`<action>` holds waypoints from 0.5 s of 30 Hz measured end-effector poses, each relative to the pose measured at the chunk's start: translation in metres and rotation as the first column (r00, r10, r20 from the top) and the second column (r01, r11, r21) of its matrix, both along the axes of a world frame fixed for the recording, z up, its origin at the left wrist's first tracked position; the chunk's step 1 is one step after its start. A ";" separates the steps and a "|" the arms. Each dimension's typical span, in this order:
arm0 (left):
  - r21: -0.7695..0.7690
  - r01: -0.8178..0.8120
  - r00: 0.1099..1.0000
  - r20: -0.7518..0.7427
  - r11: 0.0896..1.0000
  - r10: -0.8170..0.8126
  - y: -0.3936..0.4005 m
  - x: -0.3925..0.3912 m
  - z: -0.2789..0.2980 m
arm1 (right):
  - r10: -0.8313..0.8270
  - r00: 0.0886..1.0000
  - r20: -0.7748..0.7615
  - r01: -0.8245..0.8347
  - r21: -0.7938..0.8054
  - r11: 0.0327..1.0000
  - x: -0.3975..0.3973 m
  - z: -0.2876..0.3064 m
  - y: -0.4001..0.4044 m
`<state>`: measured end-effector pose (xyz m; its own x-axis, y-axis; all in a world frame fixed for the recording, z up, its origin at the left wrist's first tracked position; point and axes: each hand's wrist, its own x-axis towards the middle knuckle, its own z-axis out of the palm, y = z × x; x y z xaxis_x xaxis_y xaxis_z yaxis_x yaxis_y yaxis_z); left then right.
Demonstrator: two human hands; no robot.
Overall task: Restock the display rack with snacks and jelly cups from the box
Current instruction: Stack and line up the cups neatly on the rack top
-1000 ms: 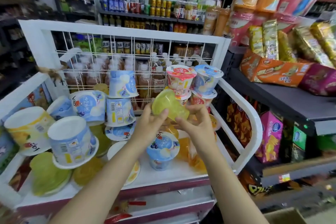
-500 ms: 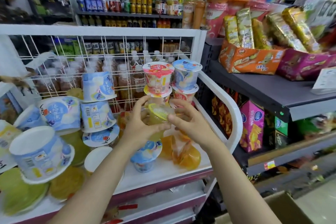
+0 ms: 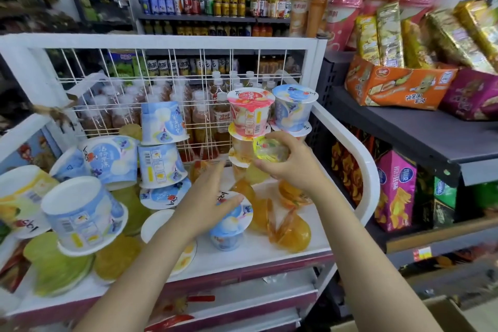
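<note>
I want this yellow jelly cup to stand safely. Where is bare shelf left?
Bare white shelf runs along the front edge, before the blue cup and orange jellies. The left side, around the tipped tubs, is crowded. The right hand holds the yellow cup.

The left hand [image 3: 208, 203] covers part of the blue jelly cup [image 3: 229, 226]; the cardboard box [image 3: 442, 317], below the display rack [image 3: 347, 143], is cut off.

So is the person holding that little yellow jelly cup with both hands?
No. Only the right hand grips the yellow jelly cup; the left hand is apart from it, open above a blue-lidded cup.
</note>
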<state>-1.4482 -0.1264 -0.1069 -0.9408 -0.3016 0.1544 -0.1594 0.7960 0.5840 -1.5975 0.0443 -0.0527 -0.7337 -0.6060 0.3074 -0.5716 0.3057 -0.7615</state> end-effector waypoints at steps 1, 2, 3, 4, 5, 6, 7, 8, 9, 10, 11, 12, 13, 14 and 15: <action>-0.097 -0.005 0.997 0.081 0.995 0.013 0.001 0.001 -0.006 | -0.022 0.999 -0.039 0.024 0.065 0.998 -0.004 -0.004 -0.002; -0.159 -0.009 0.988 0.151 0.987 0.033 0.004 0.002 -0.013 | -0.021 0.995 -0.101 0.036 0.149 0.988 -0.007 -0.007 -0.004; -0.195 -0.014 0.979 0.196 0.981 0.052 0.007 0.001 -0.019 | -0.010 0.986 -0.166 0.050 0.240 0.969 -0.007 -0.012 -0.006; -0.218 -0.019 0.974 0.218 0.976 0.067 0.010 -0.001 -0.024 | 0.003 0.975 -0.223 0.069 0.318 0.945 -0.007 -0.016 -0.009; -0.238 -0.022 0.971 0.227 0.971 0.078 0.012 -0.002 -0.027 | 0.012 0.963 -0.270 0.095 0.382 0.919 -0.007 -0.021 -0.013; -0.256 -0.023 0.970 0.227 0.966 0.084 0.013 -0.003 -0.029 | 0.021 0.951 -0.309 0.123 0.439 0.890 -0.007 -0.025 -0.015; -0.270 -0.023 0.971 0.224 0.963 0.086 0.013 -0.003 -0.030 | 0.030 0.941 -0.338 0.145 0.483 0.863 -0.007 -0.029 -0.018; -0.282 -0.023 0.971 0.222 0.959 0.088 0.012 -0.003 -0.031 | 0.038 0.933 -0.358 0.160 0.508 0.846 -0.007 -0.032 -0.021; -0.294 -0.023 0.971 0.221 0.956 0.091 0.012 -0.002 -0.031 | 0.047 0.927 -0.373 0.166 0.521 0.837 -0.008 -0.035 -0.023; -0.307 -0.021 0.970 0.223 0.951 0.093 0.012 -0.002 -0.031 | 0.059 0.918 -0.392 0.173 0.530 0.830 -0.008 -0.038 -0.025; -0.320 -0.019 0.970 0.222 0.947 0.094 0.012 -0.002 -0.031 | 0.070 0.907 -0.415 0.183 0.539 0.822 -0.008 -0.040 -0.028; -0.331 -0.018 0.971 0.220 0.944 0.095 0.012 -0.001 -0.030 | 0.078 0.895 -0.440 0.198 0.548 0.813 -0.008 -0.042 -0.030; -0.337 -0.019 0.971 0.217 0.941 0.097 0.013 -0.002 -0.030 | 0.083 0.884 -0.460 0.210 0.550 0.808 -0.008 -0.044 -0.031; -0.339 -0.022 0.972 0.213 0.941 0.100 0.013 -0.002 -0.030 | 0.081 0.875 -0.476 0.223 0.546 0.807 -0.007 -0.046 -0.032; -0.339 -0.026 0.973 0.208 0.940 0.102 0.013 -0.002 -0.030 | 0.075 0.869 -0.489 0.232 0.536 0.812 -0.007 -0.048 -0.033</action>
<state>-1.4504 -0.1131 -0.1374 -0.9428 -0.3297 0.0485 -0.3103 0.9216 0.2330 -1.6048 0.0112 -0.1006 -0.6435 -0.7248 0.2460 -0.7588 0.6463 -0.0809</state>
